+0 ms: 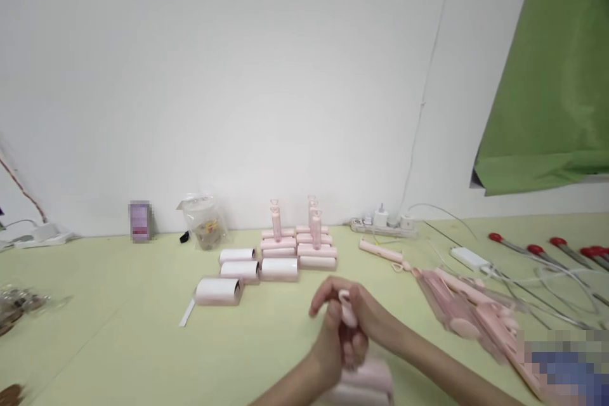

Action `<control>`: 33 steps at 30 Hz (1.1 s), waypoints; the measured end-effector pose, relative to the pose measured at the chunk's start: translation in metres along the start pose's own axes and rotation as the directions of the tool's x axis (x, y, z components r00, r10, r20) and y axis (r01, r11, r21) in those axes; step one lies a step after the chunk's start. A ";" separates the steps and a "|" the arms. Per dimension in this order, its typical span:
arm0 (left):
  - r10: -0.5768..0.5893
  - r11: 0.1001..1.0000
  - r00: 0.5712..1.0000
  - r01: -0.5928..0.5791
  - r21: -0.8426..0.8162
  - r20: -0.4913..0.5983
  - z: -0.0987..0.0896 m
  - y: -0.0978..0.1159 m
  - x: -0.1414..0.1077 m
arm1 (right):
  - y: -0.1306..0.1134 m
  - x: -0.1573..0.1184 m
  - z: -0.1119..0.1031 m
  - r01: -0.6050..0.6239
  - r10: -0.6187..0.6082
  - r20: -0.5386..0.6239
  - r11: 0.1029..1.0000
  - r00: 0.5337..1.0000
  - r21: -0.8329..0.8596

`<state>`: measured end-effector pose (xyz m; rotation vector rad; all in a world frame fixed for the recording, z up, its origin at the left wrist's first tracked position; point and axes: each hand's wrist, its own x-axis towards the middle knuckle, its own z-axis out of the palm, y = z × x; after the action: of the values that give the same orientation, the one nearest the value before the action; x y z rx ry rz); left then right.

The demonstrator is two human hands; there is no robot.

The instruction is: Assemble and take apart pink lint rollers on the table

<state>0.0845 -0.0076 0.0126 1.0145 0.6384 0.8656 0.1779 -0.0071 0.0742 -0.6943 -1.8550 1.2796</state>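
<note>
Near the front of the table, my left hand (pixel 329 344) is wrapped around a pale pink handle with a small loop (pixel 349 309) at its top. My right hand (pixel 358 306) closes on the same handle from the right, its index finger curled out over the top. Most of the handle is hidden by the fingers. Just below both hands lies a pink and white lint roller (pixel 368 377), partly covered and cut by the lower edge; I cannot tell whether the handle joins it.
Farther back sit several white paper rolls (pixel 219 291) and several upright pink handles (pixel 316 231) on roller heads. Pink parts (pixel 457 311) are piled at right, near cables, a power strip (pixel 383 227) and red-ended tools (pixel 535 248). A plastic bag (pixel 205 222) stands by the wall.
</note>
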 end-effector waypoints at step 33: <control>0.776 0.487 0.163 0.459 0.743 -0.609 -0.163 0.061 -0.079 | 0.095 0.024 -0.044 -0.299 -0.011 -0.387 0.614 0.922 -0.730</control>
<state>-0.1056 0.0151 0.0079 1.3497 2.4595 1.5436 0.2017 0.0676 0.0012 -1.4643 -2.0234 0.2908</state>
